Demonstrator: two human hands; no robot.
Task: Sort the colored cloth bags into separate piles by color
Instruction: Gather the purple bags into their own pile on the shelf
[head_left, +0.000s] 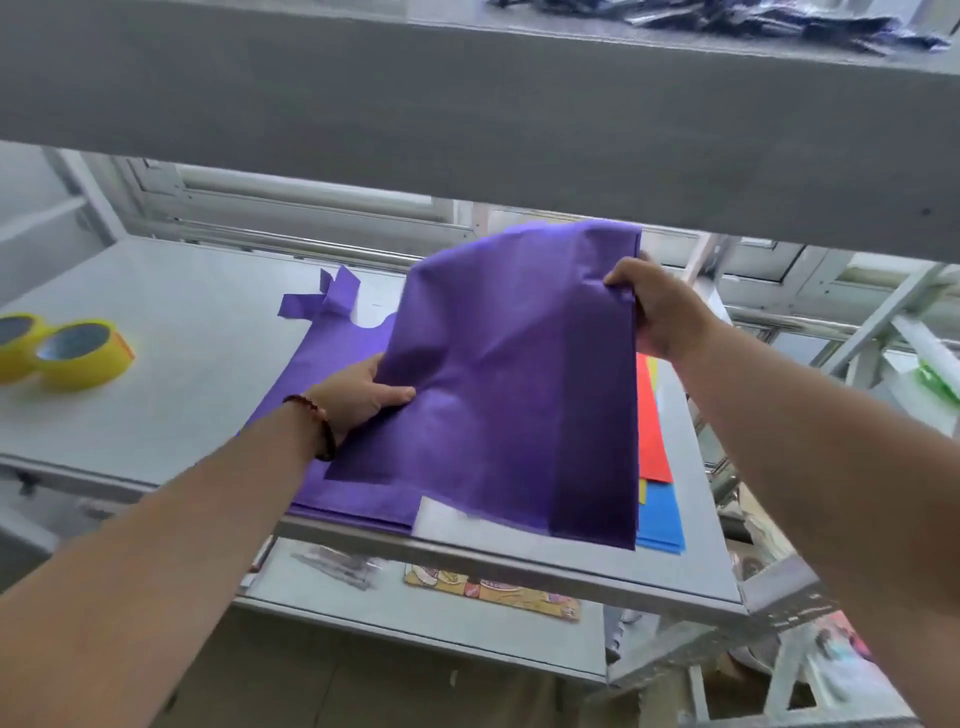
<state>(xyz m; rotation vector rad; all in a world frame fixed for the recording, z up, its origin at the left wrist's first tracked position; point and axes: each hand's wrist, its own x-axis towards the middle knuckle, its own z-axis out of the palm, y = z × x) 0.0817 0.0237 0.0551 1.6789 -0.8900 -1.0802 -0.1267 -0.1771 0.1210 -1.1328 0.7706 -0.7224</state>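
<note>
I hold a purple cloth bag (519, 374) lifted and tilted above the grey shelf (171, 374). My left hand (363, 397) grips its left edge, thumb on top. My right hand (652, 306) pinches its upper right edge. Under it, a pile of purple bags (337, 343) lies flat on the shelf, handles pointing to the back. To the right, a mixed stack shows a red bag (652, 431), a blue bag (660, 519) and a sliver of a yellow bag (652, 366), mostly hidden by the held bag.
Two yellow tape rolls (57, 351) sit at the shelf's left. A thick grey upper shelf (467, 104) crosses overhead, with dark packets (753, 21) on it. A lower shelf (426, 618) holds printed packets. Metal frame bars (883, 322) stand at the right.
</note>
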